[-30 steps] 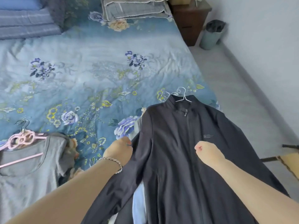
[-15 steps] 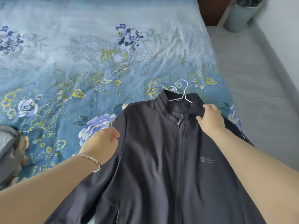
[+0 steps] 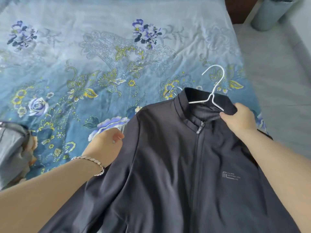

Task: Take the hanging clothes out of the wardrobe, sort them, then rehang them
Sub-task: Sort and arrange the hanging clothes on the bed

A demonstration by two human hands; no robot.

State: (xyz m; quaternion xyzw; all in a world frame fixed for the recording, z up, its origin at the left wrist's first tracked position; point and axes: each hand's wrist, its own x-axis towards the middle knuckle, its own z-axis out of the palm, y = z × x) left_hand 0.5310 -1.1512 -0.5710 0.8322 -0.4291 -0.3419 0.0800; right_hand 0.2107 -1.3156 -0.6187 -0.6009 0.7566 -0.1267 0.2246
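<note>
A dark grey zip jacket point(image 3: 168, 165) on a white wire hanger point(image 3: 212, 88) lies on the floral blue bedspread point(image 3: 84, 64). My right hand point(image 3: 239, 118) pinches the right side of the jacket's collar, next to the hanger's arm. My left hand point(image 3: 106, 145), with a bracelet at the wrist, grips the jacket's left shoulder edge with curled fingers. A second wire hook point(image 3: 175, 91) peeks out from under the collar. At the far left edge lies part of a grey garment point(image 3: 11, 148).
A dark wooden nightstand point(image 3: 239, 9) and a pale blue-grey bin point(image 3: 271, 12) stand at the top right. Grey floor point(image 3: 277, 81) runs along the bed's right side.
My right hand went up from the jacket's chest to its collar and now pinches it. The hanger hook has lifted out of the collar. The view came closer to the jacket.
</note>
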